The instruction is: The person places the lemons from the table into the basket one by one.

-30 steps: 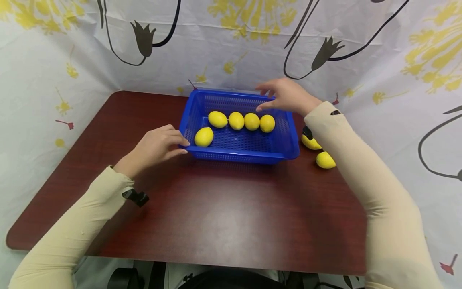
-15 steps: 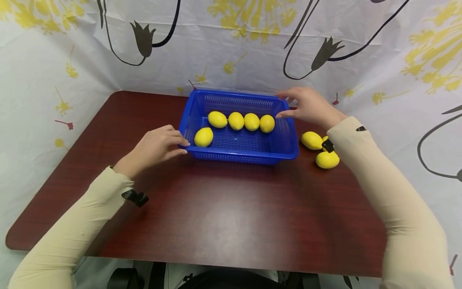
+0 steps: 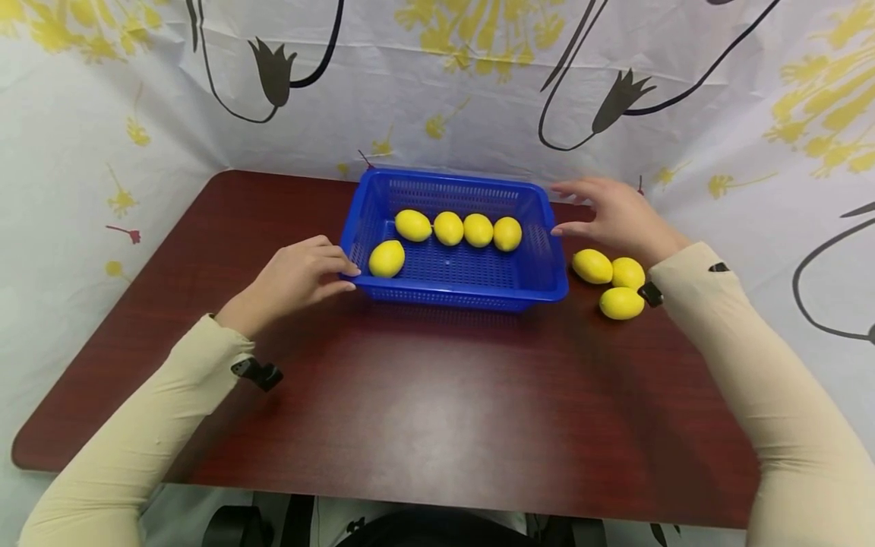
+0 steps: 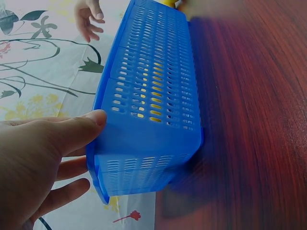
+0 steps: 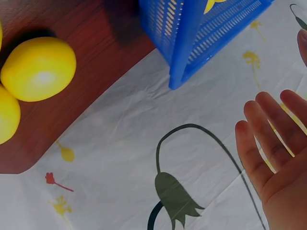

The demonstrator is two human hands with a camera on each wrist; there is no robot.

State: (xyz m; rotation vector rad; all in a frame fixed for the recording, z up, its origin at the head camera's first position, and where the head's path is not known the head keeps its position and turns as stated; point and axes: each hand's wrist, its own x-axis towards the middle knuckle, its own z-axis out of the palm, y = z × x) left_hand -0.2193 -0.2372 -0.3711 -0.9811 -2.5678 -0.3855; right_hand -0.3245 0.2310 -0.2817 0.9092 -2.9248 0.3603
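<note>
A blue plastic basket (image 3: 444, 292) stands on the table with several lemons in it. Most of these lemons (image 3: 448, 229) form a row along the back, while one lemon (image 3: 386, 259) lies at the front left. My left hand (image 3: 292, 282) holds the basket's front left corner, its thumb (image 4: 91, 125) on the near side of the rim and the other fingers beyond it. My right hand (image 3: 618, 216) hovers just right of the basket's right rim, holding nothing, fingers loosely extended. Below it, three lemons (image 3: 621, 303) (image 5: 41, 69) lie grouped on the table.
The dark red wooden table (image 3: 410, 410) ends at the back against a white cloth (image 3: 437, 99) printed with flowers. A wrist camera (image 3: 256, 372) is strapped under the left sleeve, another camera (image 3: 651, 294) under the right.
My right hand has moved from above the basket's right back part out past its right rim, uncovering the three lemons on the table. The left hand and basket have stayed in place.
</note>
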